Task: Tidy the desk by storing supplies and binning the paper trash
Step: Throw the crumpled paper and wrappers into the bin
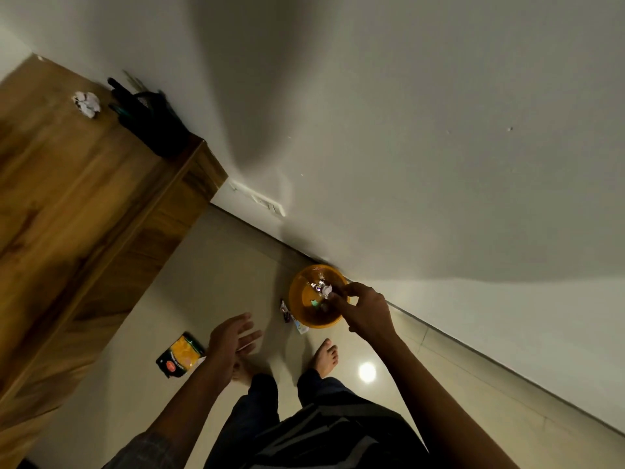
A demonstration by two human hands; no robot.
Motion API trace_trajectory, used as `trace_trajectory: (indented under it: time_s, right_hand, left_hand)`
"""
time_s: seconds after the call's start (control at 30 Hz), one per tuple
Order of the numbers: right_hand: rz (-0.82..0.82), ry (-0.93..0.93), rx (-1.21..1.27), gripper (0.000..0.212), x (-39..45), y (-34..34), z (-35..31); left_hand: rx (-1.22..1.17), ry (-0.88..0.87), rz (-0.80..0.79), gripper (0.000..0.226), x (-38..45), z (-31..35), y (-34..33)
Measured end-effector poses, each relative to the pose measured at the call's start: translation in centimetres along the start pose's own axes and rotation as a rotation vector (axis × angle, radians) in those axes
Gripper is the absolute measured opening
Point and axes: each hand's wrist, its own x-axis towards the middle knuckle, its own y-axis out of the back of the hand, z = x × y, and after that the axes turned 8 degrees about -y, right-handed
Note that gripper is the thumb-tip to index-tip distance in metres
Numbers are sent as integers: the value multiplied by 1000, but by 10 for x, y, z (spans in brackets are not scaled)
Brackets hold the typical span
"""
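Observation:
An orange bin (306, 319) stands on the floor against the wall. Over it is my right hand (363, 311), fingers curled, with a small crumpled paper (323, 288) pinched at its fingertips above the bin's opening. My left hand (231, 338) hovers over the floor to the left of the bin, fingers spread and holding nothing. On the wooden desk (67, 204) at the left lies another crumpled paper ball (87, 103). Beside it a black pen holder (152, 125) with pens stands against the wall.
A yellow and black snack packet (181, 356) lies on the tiled floor near the desk's side. Small wrappers (292, 318) lie just left of the bin. My bare feet (325, 357) stand close to the bin. A wall socket (267, 202) sits low on the wall.

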Motion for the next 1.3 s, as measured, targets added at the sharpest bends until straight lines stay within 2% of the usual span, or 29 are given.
trace_trajectory:
  time_s: [0.07,0.17,0.27,0.37,0.5,0.67,0.8,0.97,1.1,1.13,1.3]
  right_hand:
    - [-12,24,-22,43,-1,-5,-10]
    - [-16,52,-56,27,-5,-15,-31]
    - [-57,126,-107,24,-21,-29,-63]
    - [-110,221,-153,39,-37,-52,-90]
    - [-212,331,-164,44,-67,-87,-131]
    - [-333,461,-126,70,-112,-141,-183]
    - [-356,552,-174,64,-141,-194,-228]
    - [-348,608,-183,56,-174,-258,-284]
    - [-336,644,-126,24,-191,-305,-328]
    - [-339,650,-128,22,-194,-313,-336]
    - [-297,676,-162,38,-196,-345,-370]
  left_hand:
    - [-38,2,16,18,-8,-4,11]
    - [-108,-1,50,21,-23,-6,27]
    - [-171,-63,89,23,-37,-3,52]
    - [-196,-130,129,19,-51,6,82]
    - [-267,-225,199,18,-72,21,123]
    - [-398,-308,254,23,-92,44,180]
    - [-467,-448,341,20,-106,59,234]
    - [-503,-560,351,25,-100,79,324]
    - [-489,-581,396,10,-74,88,397]
    - [-479,-581,415,7,-66,89,410]
    - [-419,-606,506,17,-26,97,461]
